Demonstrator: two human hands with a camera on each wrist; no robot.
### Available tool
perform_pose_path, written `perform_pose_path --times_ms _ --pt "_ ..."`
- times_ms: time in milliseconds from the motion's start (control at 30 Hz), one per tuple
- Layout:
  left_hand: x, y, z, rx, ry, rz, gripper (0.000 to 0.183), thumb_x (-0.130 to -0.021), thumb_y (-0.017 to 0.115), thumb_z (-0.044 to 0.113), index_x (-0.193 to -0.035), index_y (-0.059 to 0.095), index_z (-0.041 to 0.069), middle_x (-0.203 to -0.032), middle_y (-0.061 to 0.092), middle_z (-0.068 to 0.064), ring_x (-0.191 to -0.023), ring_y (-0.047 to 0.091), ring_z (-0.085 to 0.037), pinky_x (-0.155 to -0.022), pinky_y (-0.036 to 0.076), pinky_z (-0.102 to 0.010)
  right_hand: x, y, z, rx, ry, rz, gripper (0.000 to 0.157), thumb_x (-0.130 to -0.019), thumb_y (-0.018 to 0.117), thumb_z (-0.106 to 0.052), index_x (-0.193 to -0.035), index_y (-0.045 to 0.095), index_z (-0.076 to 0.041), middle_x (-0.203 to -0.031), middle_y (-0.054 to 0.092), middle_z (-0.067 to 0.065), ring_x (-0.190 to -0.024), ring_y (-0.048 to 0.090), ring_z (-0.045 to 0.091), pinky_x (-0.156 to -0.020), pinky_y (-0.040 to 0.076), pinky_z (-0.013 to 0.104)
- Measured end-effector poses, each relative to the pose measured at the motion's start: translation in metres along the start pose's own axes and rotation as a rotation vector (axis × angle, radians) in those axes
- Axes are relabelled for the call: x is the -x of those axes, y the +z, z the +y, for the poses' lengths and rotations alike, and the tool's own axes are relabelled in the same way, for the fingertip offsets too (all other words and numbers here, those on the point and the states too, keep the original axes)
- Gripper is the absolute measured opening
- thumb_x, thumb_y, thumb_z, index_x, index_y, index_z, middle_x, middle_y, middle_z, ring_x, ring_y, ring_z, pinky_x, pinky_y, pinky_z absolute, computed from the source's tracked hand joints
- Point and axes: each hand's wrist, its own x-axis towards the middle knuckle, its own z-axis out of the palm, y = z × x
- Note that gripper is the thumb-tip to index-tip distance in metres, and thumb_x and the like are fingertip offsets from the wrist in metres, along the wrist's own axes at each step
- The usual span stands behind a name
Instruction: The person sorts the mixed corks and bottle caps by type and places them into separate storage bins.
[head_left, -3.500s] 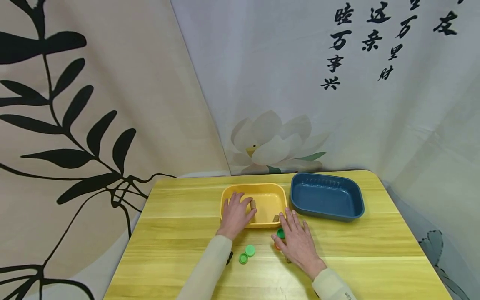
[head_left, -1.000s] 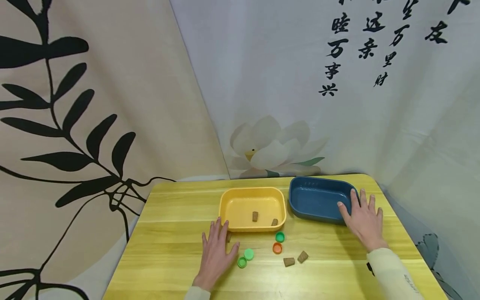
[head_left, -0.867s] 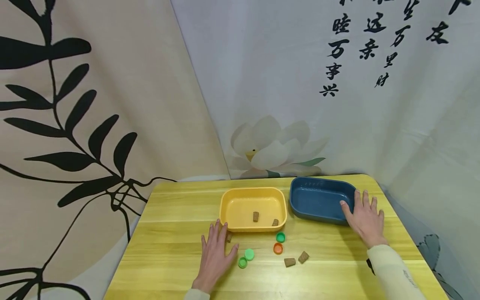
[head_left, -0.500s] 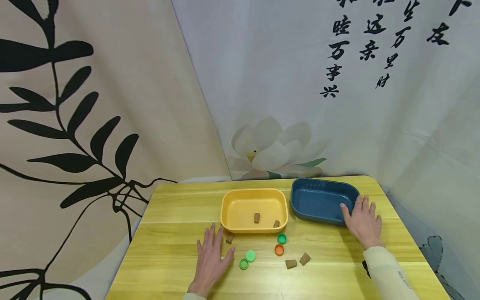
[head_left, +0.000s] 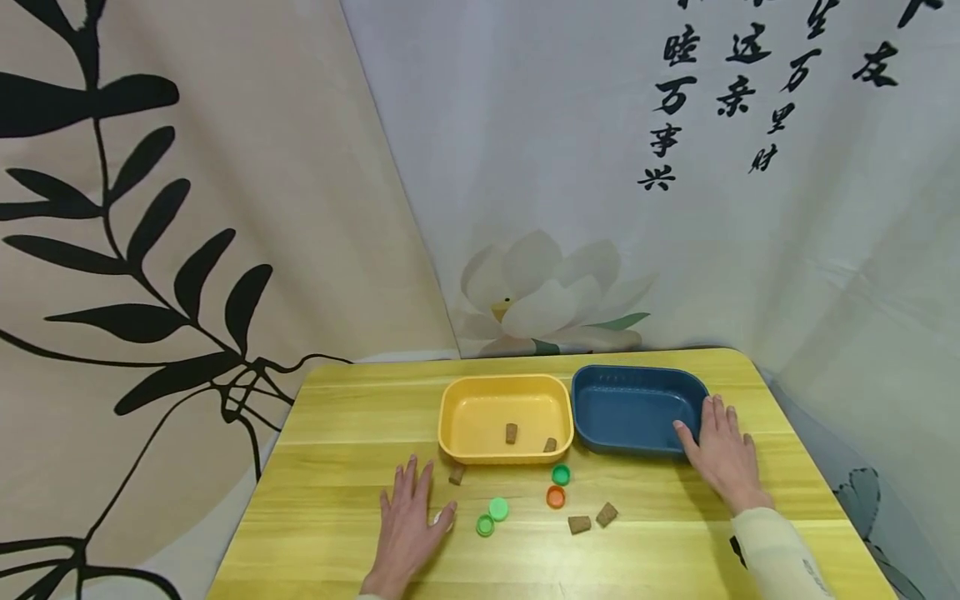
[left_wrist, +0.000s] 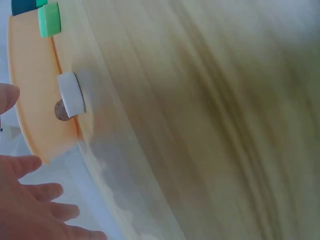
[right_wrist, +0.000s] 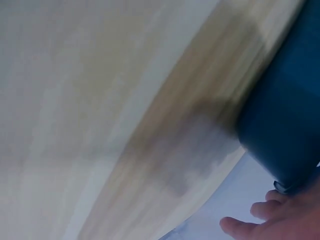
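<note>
Your outstretched left hand (head_left: 402, 531) is flanking a white cap (left_wrist: 73, 95); your straight-fingered right hand (head_left: 726, 463) is touching the blue tray (head_left: 630, 410).

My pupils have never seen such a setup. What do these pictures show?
No machine: just a person's bare left hand and right hand. The wide picture comes from a head camera, the tilted close-ups from one on each wrist. On the table stand a yellow tray holding two brown pieces, and a blue tray. Nearer lie three more brown pieces, green caps, an orange cap and a white cap. The right hand touches the blue tray; the left hand holds nothing visible.
</note>
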Motion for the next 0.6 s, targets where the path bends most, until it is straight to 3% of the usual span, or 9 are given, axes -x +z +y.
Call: perform_pose_path --times_ms 333,600 --pt "0.001 -0.002 -0.008 -0.005 0.043 -0.015 0.079 -0.087 0.059 0.062 -0.146 0.043 0.011 -0.157 0.023 -0.014 -0.143 0.017 -0.040 -0.104 0.017 -0.071 0.011 0.004 -0.015 -0.027 -0.010 0.003 0.086 -0.100 0.035 -0.055 -0.151 0.008 0.009 -0.155 0.007 0.031 -0.140 0.006 0.051 -0.098 0.015 0.075" --pt "0.006 0.000 0.005 -0.024 0.251 -0.028 0.071 -0.083 0.063 0.063 -0.138 0.053 0.018 -0.152 0.036 -0.009 -0.141 0.025 -0.035 -0.106 0.024 -0.064 0.009 0.002 -0.010 -0.067 0.020 0.050 0.083 -0.100 0.036 -0.054 -0.152 0.012 0.007 -0.156 0.009 0.030 -0.141 0.001 0.050 -0.097 0.015 0.076"
